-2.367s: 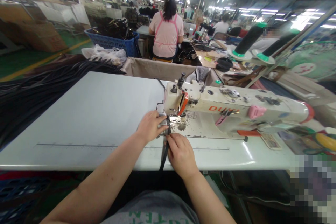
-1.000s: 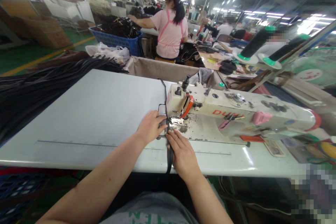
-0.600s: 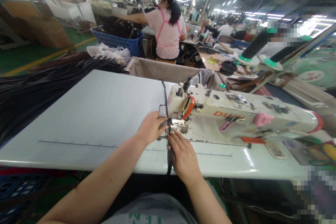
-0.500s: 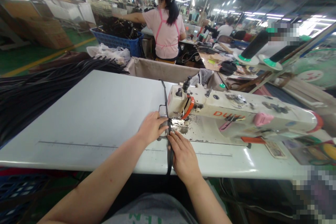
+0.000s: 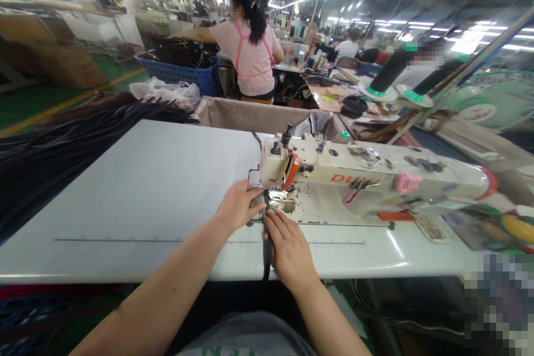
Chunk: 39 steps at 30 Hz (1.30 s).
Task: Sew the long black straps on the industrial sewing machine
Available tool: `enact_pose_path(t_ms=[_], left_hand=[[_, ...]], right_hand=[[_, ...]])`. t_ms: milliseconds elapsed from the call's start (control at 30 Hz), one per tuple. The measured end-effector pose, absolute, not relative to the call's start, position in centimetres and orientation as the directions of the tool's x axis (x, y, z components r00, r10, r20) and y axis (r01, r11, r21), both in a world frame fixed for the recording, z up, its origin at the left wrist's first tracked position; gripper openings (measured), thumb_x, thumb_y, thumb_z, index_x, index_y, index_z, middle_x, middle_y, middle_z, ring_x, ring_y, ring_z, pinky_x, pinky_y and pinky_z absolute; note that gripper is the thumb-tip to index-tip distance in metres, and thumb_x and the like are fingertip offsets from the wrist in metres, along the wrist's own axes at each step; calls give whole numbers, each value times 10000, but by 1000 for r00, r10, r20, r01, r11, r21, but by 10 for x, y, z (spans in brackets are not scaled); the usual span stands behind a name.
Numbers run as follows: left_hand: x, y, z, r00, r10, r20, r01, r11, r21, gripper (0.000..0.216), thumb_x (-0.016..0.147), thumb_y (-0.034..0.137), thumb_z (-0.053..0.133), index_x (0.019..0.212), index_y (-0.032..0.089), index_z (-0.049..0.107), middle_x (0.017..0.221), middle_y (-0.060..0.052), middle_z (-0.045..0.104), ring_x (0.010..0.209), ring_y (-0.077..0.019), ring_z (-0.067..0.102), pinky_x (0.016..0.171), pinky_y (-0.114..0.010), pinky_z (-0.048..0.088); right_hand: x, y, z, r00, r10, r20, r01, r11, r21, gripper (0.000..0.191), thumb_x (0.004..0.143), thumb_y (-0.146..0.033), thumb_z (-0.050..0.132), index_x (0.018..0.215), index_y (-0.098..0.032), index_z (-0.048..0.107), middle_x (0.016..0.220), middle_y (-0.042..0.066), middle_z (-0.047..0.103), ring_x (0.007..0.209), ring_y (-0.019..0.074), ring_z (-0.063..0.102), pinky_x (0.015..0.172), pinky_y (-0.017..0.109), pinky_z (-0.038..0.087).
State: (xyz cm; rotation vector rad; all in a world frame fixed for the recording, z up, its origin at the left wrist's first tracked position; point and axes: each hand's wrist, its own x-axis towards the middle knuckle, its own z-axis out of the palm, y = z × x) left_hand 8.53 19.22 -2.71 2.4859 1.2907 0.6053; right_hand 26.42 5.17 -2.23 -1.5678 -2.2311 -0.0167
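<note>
A narrow black strap (image 5: pixel 267 253) runs front to back under the needle area of a white sewing machine (image 5: pixel 334 169) and hangs over the table's front edge. Its far end shows behind the machine head. My left hand (image 5: pixel 238 206) lies just left of the presser foot, thumb and forefinger spread and touching the strap's left edge. Closer to me, my right hand (image 5: pixel 291 246) has the strap at its fingertips, fingers together and thumb mostly hidden. The needle and the stitch line cannot be made out.
The white table (image 5: pixel 137 194) carries a printed ruler line. Many black strips (image 5: pixel 79 147) lie at the left. Behind are a cloth-lined bin (image 5: pixel 246 113), a blue crate (image 5: pixel 179 73) and a seated person in pink. Thread cones (image 5: pixel 392 69) stand right, near a fan (image 5: pixel 496 100).
The view has shifted slightly left-to-right, so things sit further left. The strap's far part is now partly hidden behind the machine head. Both hands keep nearly the same place by the presser foot.
</note>
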Motion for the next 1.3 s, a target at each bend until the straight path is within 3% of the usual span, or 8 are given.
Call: enact_pose_path(t_ms=[433,600,700,733,867,1300], left_hand=[[85,190,-26,464,849,254,748,-529,400,426,901,472,754,1292,305,732,1003,-73,587,965,-283,582,932,-450,507],[83,190,-28,436,848,303,741,-529,414,428,874,450,778,1235,234,702,1052,-85,629,1013,-295,599,942,-443,507],[80,193,-31,385,856,345,712,-513,479,183,933,337,692,1067,213,707,1035,-83,661,1011,-281,614,934,-422,503],[79,194,-32,372,858,353,705,-509,494,106,954,292,646,999,216,705,1002,-76,668,992,-273,618,928,-416,500],[75,196,-32,372,855,360,699,-514,498,146,956,219,591,852,234,693,906,-57,678,935,-261,619,901,-405,488],[73,190,-26,196,911,363,824,-354,443,130,919,288,655,853,279,767,1003,-66,676,1004,-292,598,969,-470,462]], right_hand=[[265,52,-15,-285,889,359,882,390,-266,413,1079,-278,533,1452,-116,607,1538,128,610,1467,325,494,1178,499,463],[265,44,-12,-292,864,409,859,425,-284,321,1067,-326,573,1338,-181,664,1430,114,694,1419,324,540,1264,587,288],[265,41,-13,-293,851,435,850,441,-289,280,1088,-311,534,1296,-180,667,1365,105,731,1380,306,573,1279,590,232],[265,41,-13,-289,851,438,850,439,-291,282,1096,-312,517,1295,-178,664,1366,105,731,1373,303,578,1275,586,234],[265,42,-14,-268,859,436,852,423,-310,299,1114,-311,476,1306,-172,658,1387,103,722,1364,301,582,1258,571,265],[263,47,-10,-243,903,355,878,360,-315,380,1086,-279,524,1433,-154,616,1530,109,621,1446,304,519,1251,537,361]])
